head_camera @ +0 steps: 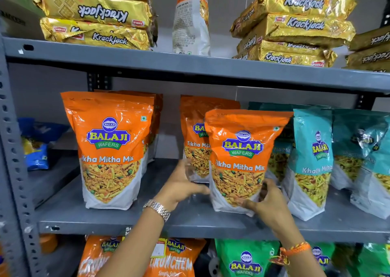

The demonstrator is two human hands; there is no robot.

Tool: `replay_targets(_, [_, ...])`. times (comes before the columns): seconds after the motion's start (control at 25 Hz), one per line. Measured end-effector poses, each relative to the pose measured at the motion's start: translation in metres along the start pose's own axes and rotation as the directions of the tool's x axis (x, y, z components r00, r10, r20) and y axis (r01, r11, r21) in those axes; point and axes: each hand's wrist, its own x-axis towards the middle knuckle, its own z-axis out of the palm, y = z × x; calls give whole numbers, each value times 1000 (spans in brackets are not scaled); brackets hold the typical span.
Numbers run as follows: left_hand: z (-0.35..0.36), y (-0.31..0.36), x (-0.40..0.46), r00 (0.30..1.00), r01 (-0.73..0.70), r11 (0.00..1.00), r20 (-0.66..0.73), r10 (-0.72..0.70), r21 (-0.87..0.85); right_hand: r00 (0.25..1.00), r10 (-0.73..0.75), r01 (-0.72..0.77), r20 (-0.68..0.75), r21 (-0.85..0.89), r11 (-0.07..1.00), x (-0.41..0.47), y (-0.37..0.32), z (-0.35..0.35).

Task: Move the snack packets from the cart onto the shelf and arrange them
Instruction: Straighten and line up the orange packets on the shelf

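Observation:
An orange Tikha Mitha Mix packet (242,156) stands upright near the front of the grey middle shelf (147,219). My right hand (268,202) grips its lower right corner. My left hand (181,186) is at its lower left edge, fingers spread, touching the side of the packet. A second orange packet (194,133) stands just behind it. Another row of orange packets (109,147) stands to the left, with a gap of bare shelf between. The cart is out of view.
Teal Khatta Mitha packets (312,160) crowd the right side of the shelf, touching the held packet. A blue packet (35,147) lies at the far left. Gold Krackjack packs (95,14) and a white-backed pouch (191,19) sit on the upper shelf. Orange and green packets (247,259) fill the shelf below.

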Motion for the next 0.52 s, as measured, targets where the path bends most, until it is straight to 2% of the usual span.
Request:
replay_targets(0.04, [-1,-3,-6,988,-17,1000,156,14,15,1000,-2,2,15,7,1000,0,0,3])
replay_targets(0.08, [-4,-9,-8,972,-47,998,231,37,35,1000,-4,4,25,10,1000,-1,0,7])
replay_targets(0.24, [-18,-14,-13,967,-141,990,213,140,-14,998,-16,13,66,46,999,1,3,23])
replay_targets(0.32, [-19,-2,-15,964,-216,970,134,231,-114,997,-32,28,65,63,998,2,0,30])
replay_targets(0.4, [-18,19,-12,952,-305,927,-50,301,-219,996,-54,49,72,73,996,0,-5,34])
replay_targets(0.52, [-19,57,-5,872,-453,868,-306,383,-204,994,-79,72,77,95,993,-4,-11,40])
